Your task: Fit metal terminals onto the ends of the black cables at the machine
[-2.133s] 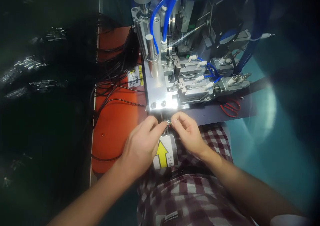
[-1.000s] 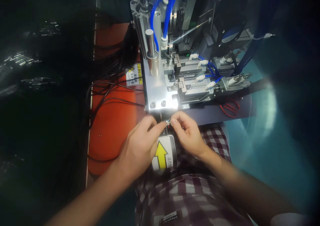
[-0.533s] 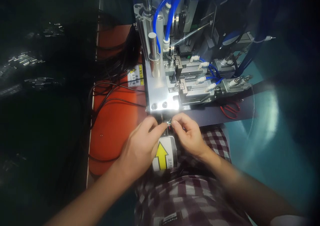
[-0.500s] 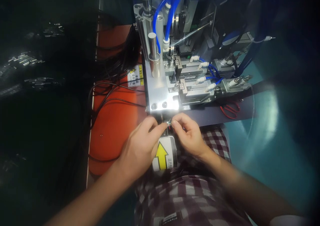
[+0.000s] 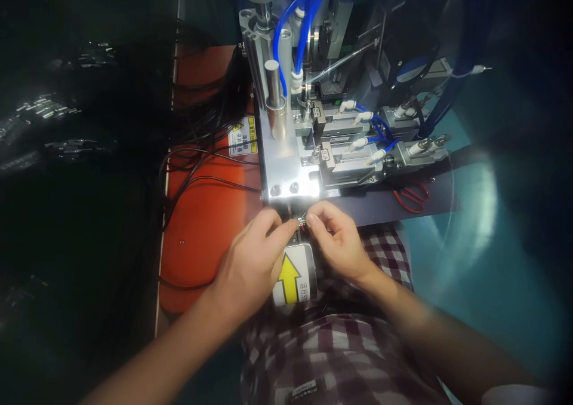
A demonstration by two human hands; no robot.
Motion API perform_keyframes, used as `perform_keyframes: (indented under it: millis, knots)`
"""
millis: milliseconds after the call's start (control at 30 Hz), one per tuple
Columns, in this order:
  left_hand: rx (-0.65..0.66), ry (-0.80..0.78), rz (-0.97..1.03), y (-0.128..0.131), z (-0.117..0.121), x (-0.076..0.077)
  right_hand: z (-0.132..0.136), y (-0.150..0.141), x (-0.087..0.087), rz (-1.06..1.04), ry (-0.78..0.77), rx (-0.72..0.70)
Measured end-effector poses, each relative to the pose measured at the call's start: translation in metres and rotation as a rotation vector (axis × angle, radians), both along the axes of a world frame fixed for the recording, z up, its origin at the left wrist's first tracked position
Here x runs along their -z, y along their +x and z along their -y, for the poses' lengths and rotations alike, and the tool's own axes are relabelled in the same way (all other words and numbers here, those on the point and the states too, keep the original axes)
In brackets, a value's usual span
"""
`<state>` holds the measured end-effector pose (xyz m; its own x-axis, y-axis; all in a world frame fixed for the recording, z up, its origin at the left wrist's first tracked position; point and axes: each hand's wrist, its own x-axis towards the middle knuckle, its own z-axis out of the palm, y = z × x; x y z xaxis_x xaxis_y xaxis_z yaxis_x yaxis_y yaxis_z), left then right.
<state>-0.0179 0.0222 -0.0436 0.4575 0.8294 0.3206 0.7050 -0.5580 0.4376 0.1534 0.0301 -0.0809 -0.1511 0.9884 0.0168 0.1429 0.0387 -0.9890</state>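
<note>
My left hand (image 5: 253, 261) and my right hand (image 5: 338, 241) meet fingertip to fingertip just below the front edge of a metal machine (image 5: 286, 160). Both pinch a tiny cable end with thin coloured wires (image 5: 302, 220) between thumb and forefinger. Under the hands lies a rounded label with a yellow arrow (image 5: 293, 276) pointing toward the machine. My checked shirt fills the lower middle.
Blue air hoses (image 5: 290, 22) and a steel cylinder (image 5: 274, 103) rise from the machine. Black cables (image 5: 201, 154) loop over an orange mat (image 5: 201, 226) on the left. Red-handled scissors (image 5: 412, 195) lie on the dark plate at right. Shiny metal parts (image 5: 49, 109) sit in the dark far left.
Both hands stay pinched on the wire end in the same place; only the view has shifted slightly.
</note>
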Motion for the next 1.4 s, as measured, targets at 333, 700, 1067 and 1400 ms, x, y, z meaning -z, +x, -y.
perform_keyframes:
  millis: [333, 700, 1067, 1400]
  knots:
    - [0.006, 0.007, -0.016, 0.001, 0.000, -0.002, 0.000, 0.002, 0.005, 0.020, 0.059, -0.010]
    - [-0.006, 0.011, -0.028, 0.002, 0.000, -0.002, 0.001, -0.001, 0.002, -0.156, -0.120, 0.016]
    - [-0.014, -0.014, -0.026, 0.002, 0.000, -0.003, 0.000, 0.002, 0.006, -0.070, -0.080, 0.001]
    - [-0.013, -0.022, -0.028, 0.002, 0.000, -0.003, -0.001, 0.007, 0.011, 0.035, 0.035, -0.027]
